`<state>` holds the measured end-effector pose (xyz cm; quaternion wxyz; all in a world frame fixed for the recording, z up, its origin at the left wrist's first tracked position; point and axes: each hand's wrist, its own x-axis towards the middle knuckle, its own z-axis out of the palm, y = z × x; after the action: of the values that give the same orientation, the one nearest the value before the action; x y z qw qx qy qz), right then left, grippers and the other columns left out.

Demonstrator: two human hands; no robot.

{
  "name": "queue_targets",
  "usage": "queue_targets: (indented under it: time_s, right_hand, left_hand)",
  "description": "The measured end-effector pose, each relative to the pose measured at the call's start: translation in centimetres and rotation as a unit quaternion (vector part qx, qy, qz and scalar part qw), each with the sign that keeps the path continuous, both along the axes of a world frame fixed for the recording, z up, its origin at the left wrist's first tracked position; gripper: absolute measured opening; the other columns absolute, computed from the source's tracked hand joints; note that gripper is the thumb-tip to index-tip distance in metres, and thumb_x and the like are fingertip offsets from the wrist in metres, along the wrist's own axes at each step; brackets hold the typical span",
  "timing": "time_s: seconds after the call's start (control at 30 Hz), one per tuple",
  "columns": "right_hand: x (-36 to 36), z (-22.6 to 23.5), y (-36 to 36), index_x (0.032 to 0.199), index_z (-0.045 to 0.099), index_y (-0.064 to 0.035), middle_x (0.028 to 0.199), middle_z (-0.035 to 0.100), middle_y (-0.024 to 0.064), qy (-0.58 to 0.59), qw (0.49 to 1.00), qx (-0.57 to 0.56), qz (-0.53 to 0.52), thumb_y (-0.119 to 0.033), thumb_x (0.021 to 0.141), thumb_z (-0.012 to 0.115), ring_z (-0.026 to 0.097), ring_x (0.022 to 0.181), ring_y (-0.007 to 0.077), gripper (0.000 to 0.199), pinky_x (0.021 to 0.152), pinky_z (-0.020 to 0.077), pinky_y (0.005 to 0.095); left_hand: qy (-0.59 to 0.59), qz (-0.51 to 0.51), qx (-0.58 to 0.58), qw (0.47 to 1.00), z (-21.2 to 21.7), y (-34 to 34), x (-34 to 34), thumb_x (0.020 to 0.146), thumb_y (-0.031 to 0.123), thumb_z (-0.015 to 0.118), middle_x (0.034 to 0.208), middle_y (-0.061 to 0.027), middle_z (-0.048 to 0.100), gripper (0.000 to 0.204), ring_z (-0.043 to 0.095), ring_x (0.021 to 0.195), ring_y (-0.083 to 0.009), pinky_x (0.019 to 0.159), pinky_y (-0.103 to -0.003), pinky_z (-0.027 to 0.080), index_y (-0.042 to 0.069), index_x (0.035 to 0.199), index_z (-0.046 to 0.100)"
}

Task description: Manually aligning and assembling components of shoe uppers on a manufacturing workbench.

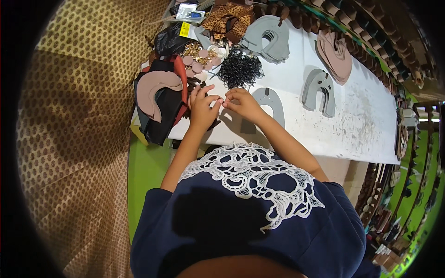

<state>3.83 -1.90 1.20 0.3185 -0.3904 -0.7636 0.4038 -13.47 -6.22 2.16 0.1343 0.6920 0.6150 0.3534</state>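
Over the near edge of the table, my left hand [202,107] and my right hand [244,106] meet fingertip to fingertip. Each pinches with thumb and forefinger; whatever sits between the tips is too small to make out. The left hand's other fingers are raised and spread. Just beyond the hands lies a tangled pile of thin black strings [238,68]. A grey U-shaped piece [277,107] with small holes rests beside my right hand, partly hidden by it. Left of my left hand, pink crescent-shaped pieces [149,95] lie on a black and red bundle [160,125].
Stacks of grey U-shaped pieces stand at the back [273,41] and right [319,90], with pink curved pieces [336,58] at the far right. Pink discs and gold bits [198,60] crowd the left back. A patterned brown curtain [83,139] hangs at left. The white tabletop [357,120] is scuffed.
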Motion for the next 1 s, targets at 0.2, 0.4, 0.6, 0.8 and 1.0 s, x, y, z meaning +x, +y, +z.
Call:
queue_targets:
  time_s: [0.2, 0.4, 0.6, 0.8, 1.0]
  right_hand:
    - [4.0, 0.8, -2.2, 0.075, 0.067, -0.0077, 0.097, 0.061, 0.0065, -0.017, 0.996, -0.022, -0.083, -0.024, 0.074, 0.071, 0.054, 0.099, 0.0266, 0.017, 0.086, 0.041, 0.0373]
    - [6.6, 0.4, -3.6, 0.071, 0.068, -0.0091, 0.094, 0.059, 0.0056, -0.09, 0.984, 0.058, -0.144, -0.021, 0.07, 0.073, 0.053, 0.096, 0.0256, 0.013, 0.083, 0.0413, 0.0366]
    - [8.3, -0.5, -3.4, 0.073, 0.069, -0.0087, 0.095, 0.06, 0.0073, -0.096, 0.982, 0.033, -0.16, -0.02, 0.069, 0.073, 0.055, 0.093, 0.0265, 0.013, 0.081, 0.0434, 0.0359]
    - [9.0, -0.4, -3.9, 0.074, 0.07, -0.0092, 0.094, 0.061, 0.008, -0.077, 0.977, 0.023, -0.197, -0.019, 0.067, 0.073, 0.057, 0.09, 0.0273, 0.013, 0.08, 0.0449, 0.0375]
    - [11.1, -1.5, -4.1, 0.074, 0.07, -0.0107, 0.087, 0.062, 0.0077, -0.135, 0.947, -0.047, -0.287, -0.021, 0.068, 0.071, 0.057, 0.088, 0.0275, 0.012, 0.078, 0.0453, 0.0392]
  left_hand:
    - [-0.026, -0.069, -0.052, 0.996, -0.6, 0.5, 3.2, 0.077, 0.026, 0.068, 0.122, -0.0027, 0.055, 0.011, 0.036, 0.122, -0.0371, 0.102, -0.046, 0.026, 0.017, 0.082, 0.071]
    - [-0.053, -0.131, -0.062, 0.988, -1.4, 1.5, 5.7, 0.072, 0.025, 0.07, 0.121, -0.0042, 0.055, 0.011, 0.039, 0.12, -0.0361, 0.101, -0.044, 0.03, 0.017, 0.079, 0.07]
    - [-0.016, -0.143, -0.079, 0.986, -1.7, 2.1, 7.2, 0.07, 0.028, 0.073, 0.12, -0.0033, 0.055, 0.012, 0.041, 0.118, -0.0354, 0.1, -0.044, 0.031, 0.018, 0.077, 0.071]
    - [-0.004, -0.158, -0.11, 0.981, -2.2, 2.5, 8.2, 0.069, 0.03, 0.074, 0.121, -0.0019, 0.054, 0.014, 0.039, 0.12, -0.0351, 0.099, -0.044, 0.031, 0.019, 0.076, 0.07]
    - [0.04, -0.18, -0.121, 0.975, -1.8, 3.7, 9.9, 0.071, 0.033, 0.072, 0.127, -0.0045, 0.048, 0.021, 0.032, 0.125, -0.0355, 0.099, -0.05, 0.025, 0.02, 0.086, 0.069]
